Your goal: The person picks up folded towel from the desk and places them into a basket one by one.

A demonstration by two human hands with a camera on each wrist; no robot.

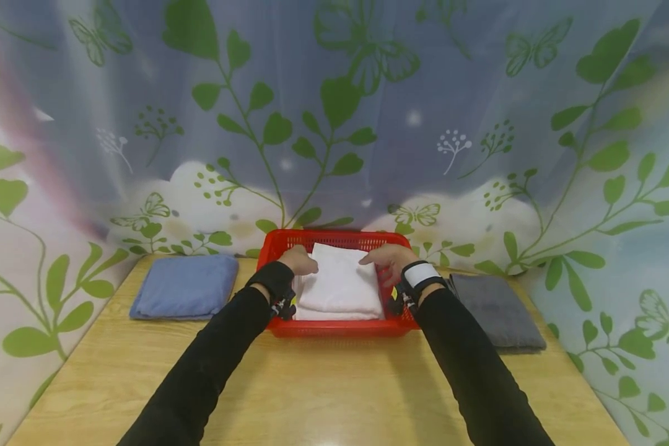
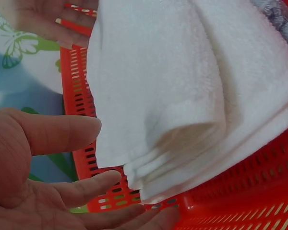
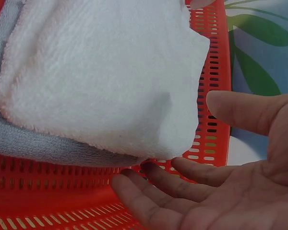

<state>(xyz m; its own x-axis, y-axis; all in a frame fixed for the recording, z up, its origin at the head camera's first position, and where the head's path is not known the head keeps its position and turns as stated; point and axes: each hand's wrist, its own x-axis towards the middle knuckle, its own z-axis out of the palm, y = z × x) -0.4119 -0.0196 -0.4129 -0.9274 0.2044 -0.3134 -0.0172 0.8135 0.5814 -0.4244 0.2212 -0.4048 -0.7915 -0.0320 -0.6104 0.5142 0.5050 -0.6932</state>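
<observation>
A folded white towel lies in a red plastic basket, on top of more folded cloth. My left hand is at the towel's left side. In the left wrist view its thumb is beside the towel's edge, and the other fingers extend low by the folded layers. At the towel's right side is my right hand. The right wrist view shows its thumb apart from the towel and its fingertips near the lower corner. Neither hand grips the towel.
A grey-blue towel lies under the white one in the basket. On the wooden table, a folded blue towel sits to the left and a folded dark grey towel to the right. A patterned curtain hangs behind.
</observation>
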